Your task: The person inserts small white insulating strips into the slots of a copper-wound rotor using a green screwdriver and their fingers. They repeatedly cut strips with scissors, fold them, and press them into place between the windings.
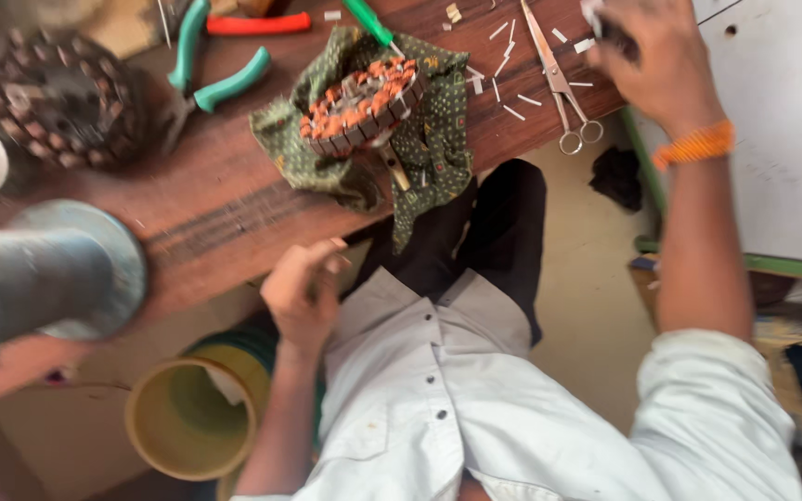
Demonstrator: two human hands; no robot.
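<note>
My left hand [303, 289] hovers at the near edge of the wooden table [225, 209], fingers curled in, nothing visible in them. Just beyond it a round motor stator with copper windings [362, 104] lies on a green patterned cloth [433, 148]. My right hand [647, 51], with an orange band at the wrist, reaches to the table's far right corner and is bent over something small and dark; blur hides the grip. Scissors [559, 88] and short white paper strips [505, 95] lie just left of that hand.
Green-handled pliers [211, 79], a red-handled tool [257, 23] and a green screwdriver [368, 20] lie at the back. A second dark stator [58, 97] sits far left. A grey wire spool [44, 274] looms near left, above a yellow bucket [187, 422]. A white board [782, 121] stands right.
</note>
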